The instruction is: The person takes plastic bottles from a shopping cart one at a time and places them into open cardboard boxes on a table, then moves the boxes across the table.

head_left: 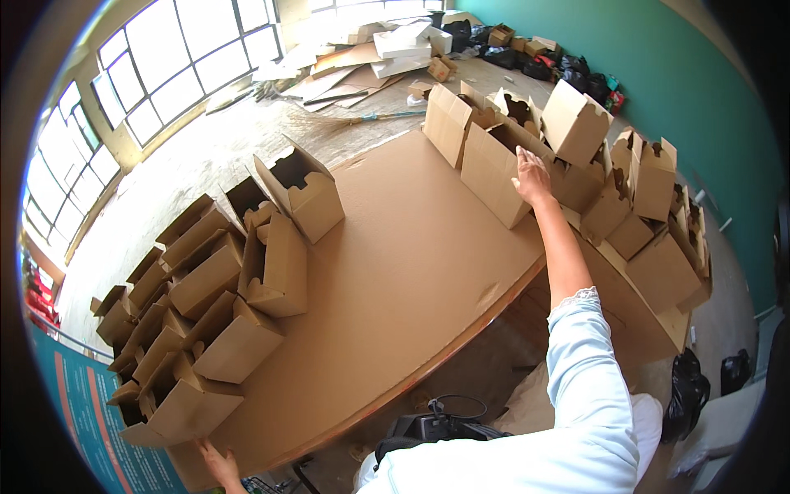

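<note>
Cardboard boxes [239,346]: erected, many tops unclosed. Right hand [533,174], 2 o'clock: fingers extended against box [494,177]. Left hand [220,465], 7 o'clock: finger grip indeterminate.

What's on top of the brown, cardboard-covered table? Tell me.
Open brown cardboard boxes stand at its left and far right; the bare right hand is at one. Whatever is beneath them cannot be seen.

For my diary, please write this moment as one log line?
left hand: beside nearest box | right hand: at tall box | table: boxes left and right
</note>
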Available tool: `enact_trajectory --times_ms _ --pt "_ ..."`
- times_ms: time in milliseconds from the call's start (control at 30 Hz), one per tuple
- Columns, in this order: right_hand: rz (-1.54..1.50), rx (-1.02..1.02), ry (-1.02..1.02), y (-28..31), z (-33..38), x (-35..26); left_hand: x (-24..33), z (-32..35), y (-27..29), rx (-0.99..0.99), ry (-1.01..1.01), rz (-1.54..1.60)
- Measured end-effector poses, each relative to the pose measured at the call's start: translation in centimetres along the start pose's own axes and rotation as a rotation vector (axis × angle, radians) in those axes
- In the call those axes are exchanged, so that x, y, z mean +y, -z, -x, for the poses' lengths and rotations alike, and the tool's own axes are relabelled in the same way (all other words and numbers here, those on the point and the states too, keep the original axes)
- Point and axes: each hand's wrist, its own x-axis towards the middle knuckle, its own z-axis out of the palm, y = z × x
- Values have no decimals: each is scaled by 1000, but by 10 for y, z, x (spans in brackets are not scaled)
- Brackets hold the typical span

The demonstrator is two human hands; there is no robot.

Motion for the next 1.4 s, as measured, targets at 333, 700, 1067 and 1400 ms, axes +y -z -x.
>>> enact_trajectory --times_ms 333,700,1067,1400 --pt "-126 -286 316 -5 6 -54 69 89 36 -150 322 248" --pt "-761 -576 1241 144 173 -261 2 197 47 -111 396 227" --pt "-710 -499 1341 233 304 -448 -220 338 -10 -188 855 297" --pt "-341 -363 1189 193 293 -419 -345 400 -194 -360 984 316"
